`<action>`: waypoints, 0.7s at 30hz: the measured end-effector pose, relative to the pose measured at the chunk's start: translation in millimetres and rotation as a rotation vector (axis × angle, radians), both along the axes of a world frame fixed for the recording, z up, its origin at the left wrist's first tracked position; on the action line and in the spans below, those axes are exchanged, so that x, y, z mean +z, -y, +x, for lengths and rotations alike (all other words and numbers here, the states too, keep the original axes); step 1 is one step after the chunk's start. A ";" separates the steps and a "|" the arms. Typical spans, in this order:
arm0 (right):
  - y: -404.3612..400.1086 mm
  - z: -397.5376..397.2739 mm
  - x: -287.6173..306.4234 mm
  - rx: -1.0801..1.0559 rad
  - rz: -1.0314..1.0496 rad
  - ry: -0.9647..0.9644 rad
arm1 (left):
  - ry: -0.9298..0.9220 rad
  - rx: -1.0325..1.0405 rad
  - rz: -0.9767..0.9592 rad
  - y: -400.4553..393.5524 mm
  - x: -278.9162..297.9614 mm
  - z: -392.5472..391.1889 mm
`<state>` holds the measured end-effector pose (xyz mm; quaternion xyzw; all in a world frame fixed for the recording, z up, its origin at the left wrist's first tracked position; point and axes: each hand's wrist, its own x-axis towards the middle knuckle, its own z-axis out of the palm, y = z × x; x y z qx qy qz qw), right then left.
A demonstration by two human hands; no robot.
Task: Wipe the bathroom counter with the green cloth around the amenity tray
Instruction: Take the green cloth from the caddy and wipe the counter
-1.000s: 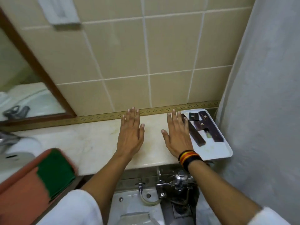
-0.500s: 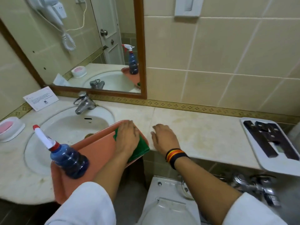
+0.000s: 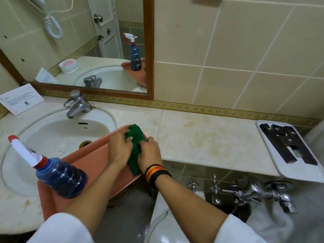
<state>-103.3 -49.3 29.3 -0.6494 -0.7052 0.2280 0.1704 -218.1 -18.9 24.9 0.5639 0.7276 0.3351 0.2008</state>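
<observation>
The green cloth [image 3: 135, 146] lies bunched on the right end of an orange tray [image 3: 91, 160] that rests across the sink's edge. My left hand [image 3: 119, 148] grips the cloth's left side. My right hand [image 3: 149, 152], with a striped wristband, grips its right side. The beige stained counter [image 3: 206, 137] stretches to the right. At its far right end sits the white amenity tray [image 3: 280, 165] holding dark flat packets.
A blue spray bottle [image 3: 59, 176] lies tilted on the orange tray's near end. The sink [image 3: 52, 134] with a chrome tap [image 3: 77, 104] is at left, a card [image 3: 19, 99] behind it. Below the counter are chrome valves [image 3: 254, 193] and a toilet tank.
The view swung from the amenity tray end to the sink. Both hands left the counter. The left hand went to the cloth first, then the right hand joined it.
</observation>
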 end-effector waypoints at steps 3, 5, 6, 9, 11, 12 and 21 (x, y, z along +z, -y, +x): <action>10.6 54.5 22.3 -0.165 0.121 -0.224 | 0.160 -0.061 0.126 -8.3 33.7 40.6; 19.9 102.8 35.0 -0.288 0.203 -0.327 | 0.260 -0.149 0.121 -19.9 47.4 86.8; 24.8 130.1 38.0 -0.352 0.229 -0.363 | 0.292 -0.211 0.102 -24.7 49.9 114.5; 35.8 214.5 28.0 -0.508 0.128 -0.311 | 0.262 -0.392 0.012 -27.6 35.7 196.2; 37.4 254.4 9.5 -0.547 -0.088 -0.124 | 0.088 -0.439 -0.010 -22.6 9.1 227.5; 35.2 264.9 -1.4 -0.549 -0.130 -0.037 | -0.004 -0.429 -0.001 -20.3 -5.3 232.2; -69.2 261.5 -86.5 -0.121 0.069 0.313 | -0.305 -0.189 0.006 -51.5 -85.7 203.3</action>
